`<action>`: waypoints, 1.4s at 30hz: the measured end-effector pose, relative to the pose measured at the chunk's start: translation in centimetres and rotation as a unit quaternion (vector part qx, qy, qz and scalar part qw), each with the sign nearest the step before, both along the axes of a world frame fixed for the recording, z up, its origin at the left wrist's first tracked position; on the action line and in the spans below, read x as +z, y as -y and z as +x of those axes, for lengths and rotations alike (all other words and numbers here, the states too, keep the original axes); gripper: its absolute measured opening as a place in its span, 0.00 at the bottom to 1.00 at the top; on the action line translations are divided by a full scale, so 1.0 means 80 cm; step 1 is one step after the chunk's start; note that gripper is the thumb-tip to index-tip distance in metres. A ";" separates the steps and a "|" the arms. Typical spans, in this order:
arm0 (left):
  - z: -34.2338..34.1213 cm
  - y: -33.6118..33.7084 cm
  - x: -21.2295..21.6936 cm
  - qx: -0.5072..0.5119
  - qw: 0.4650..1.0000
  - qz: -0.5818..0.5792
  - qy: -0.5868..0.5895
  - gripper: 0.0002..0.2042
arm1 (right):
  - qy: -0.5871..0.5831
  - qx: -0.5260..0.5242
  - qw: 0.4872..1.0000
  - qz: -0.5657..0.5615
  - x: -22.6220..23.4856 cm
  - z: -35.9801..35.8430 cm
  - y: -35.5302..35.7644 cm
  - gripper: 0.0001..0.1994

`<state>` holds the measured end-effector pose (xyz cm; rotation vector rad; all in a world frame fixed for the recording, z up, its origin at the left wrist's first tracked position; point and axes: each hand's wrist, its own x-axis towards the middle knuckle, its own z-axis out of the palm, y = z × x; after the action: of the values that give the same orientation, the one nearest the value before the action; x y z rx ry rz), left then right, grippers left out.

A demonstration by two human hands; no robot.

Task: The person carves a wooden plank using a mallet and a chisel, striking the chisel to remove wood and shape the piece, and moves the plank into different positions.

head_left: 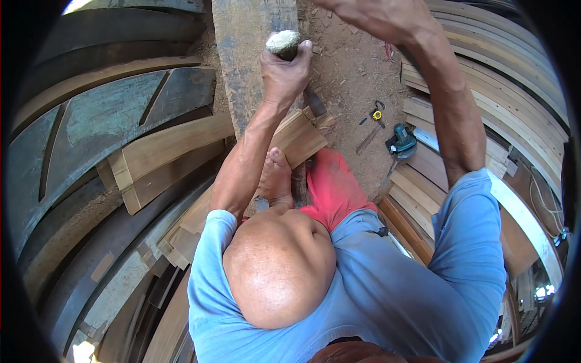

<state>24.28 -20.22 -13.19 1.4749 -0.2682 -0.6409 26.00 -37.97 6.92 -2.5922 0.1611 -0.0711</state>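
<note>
My left hand (284, 75) is closed around what looks like a chisel, held upright over a long worn plank (242, 54). The battered, pale end of its handle (283, 41) sticks up above my thumb and fingers; its blade is hidden below the fist. My right hand (387, 17) is raised at the top edge, to the right of the plank. Its fingers are cut off by the picture, so anything in them is out of sight. A pale wooden block (299, 139) lies by my bare foot (277, 175), nearer to me than my left hand.
On the dusty floor (348, 78), strewn with chips, lie a yellow tape measure (377, 115) and a teal power tool (401, 141). Stacked boards (496, 91) line the right side. Large curved-looking dark boards (115, 109) and wooden beams (175, 142) crowd the left.
</note>
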 end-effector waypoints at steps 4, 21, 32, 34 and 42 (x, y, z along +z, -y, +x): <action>-0.001 0.007 0.003 0.000 1.000 -0.014 0.017 0.08 | -0.235 0.033 0.970 -0.058 -0.047 -0.020 0.000 0.15; 0.002 0.000 -0.009 -0.003 0.997 -0.034 -0.072 0.10 | -0.168 -0.002 0.985 0.035 -0.055 -0.030 0.017 0.19; -0.005 0.006 -0.001 -0.052 0.996 0.028 -0.072 0.05 | -0.184 0.021 0.981 -0.065 -0.074 -0.051 -0.007 0.11; -0.021 -0.001 -0.006 -0.052 0.993 0.037 -0.099 0.04 | -0.210 0.014 0.976 -0.059 -0.089 -0.059 -0.005 0.14; 0.040 -0.004 0.087 -0.195 0.980 -0.032 -0.008 0.08 | -0.131 -0.218 0.946 0.202 -0.097 -0.171 -0.025 0.18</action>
<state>27.50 -19.88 -6.27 1.3653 -0.5694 -0.9478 12.32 -36.01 -0.87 -2.1048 0.7624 0.1364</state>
